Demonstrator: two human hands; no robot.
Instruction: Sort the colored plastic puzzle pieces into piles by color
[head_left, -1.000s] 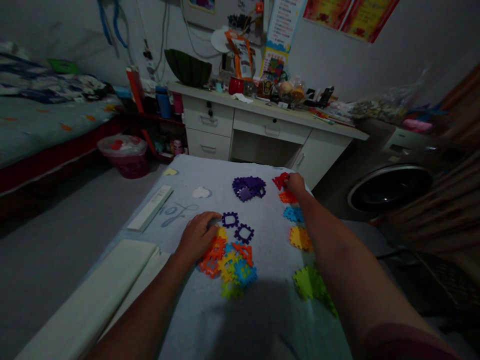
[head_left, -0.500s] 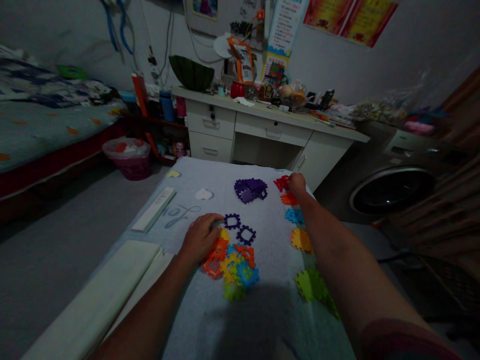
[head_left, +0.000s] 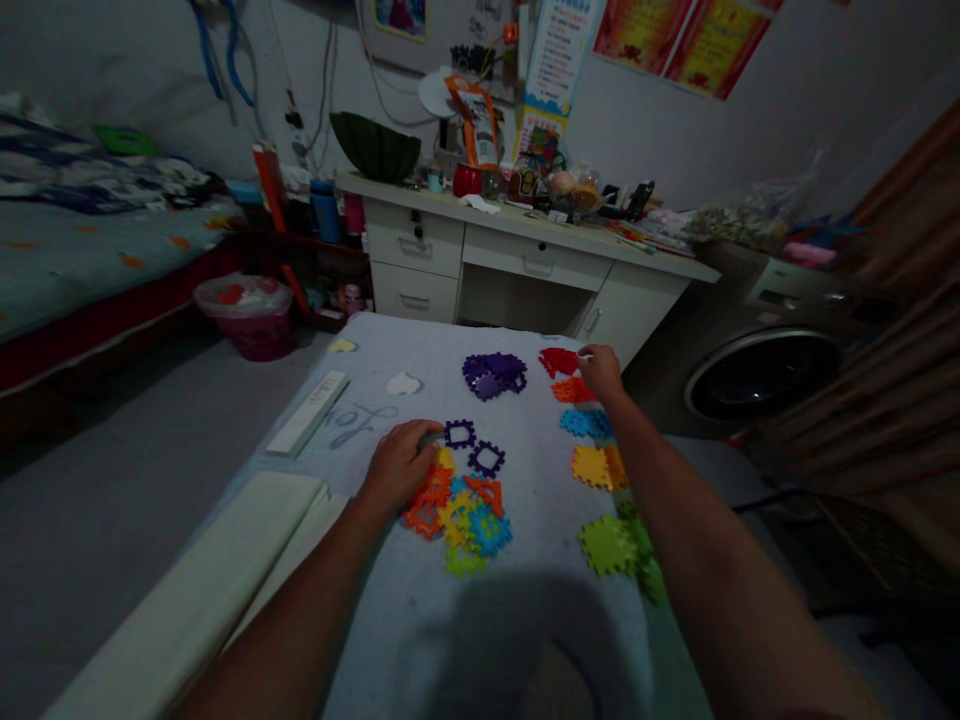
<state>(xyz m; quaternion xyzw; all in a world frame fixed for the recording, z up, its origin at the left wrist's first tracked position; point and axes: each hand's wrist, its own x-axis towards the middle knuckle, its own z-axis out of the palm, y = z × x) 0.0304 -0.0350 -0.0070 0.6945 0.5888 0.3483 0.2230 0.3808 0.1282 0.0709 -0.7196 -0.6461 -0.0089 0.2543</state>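
My left hand (head_left: 399, 462) rests palm down on the left edge of a mixed heap of puzzle tiles (head_left: 459, 515) in orange, yellow, blue and green; its fingers lie curled over them. Two purple frame tiles (head_left: 474, 447) sit just beyond its fingertips. My right hand (head_left: 600, 368) reaches far across the table, fingers closed at the red tile pile (head_left: 557, 360). Beneath my right arm run sorted piles: orange (head_left: 570, 390), blue (head_left: 583, 423), yellow (head_left: 592, 467) and green (head_left: 609, 545). A purple pile (head_left: 493, 374) lies at the far middle.
The tiles lie on a pale cloth-covered table (head_left: 390, 600). A long white box (head_left: 307, 413) and folded white sheets (head_left: 195, 590) sit at its left. Beyond stand a cluttered white desk (head_left: 525, 250), a washing machine (head_left: 765, 370), a pink bin (head_left: 247, 315) and a bed (head_left: 75, 260).
My right hand has drawn slightly back and right from the red pile. The left hand stays on the mixed heap. The camera shifted a little.
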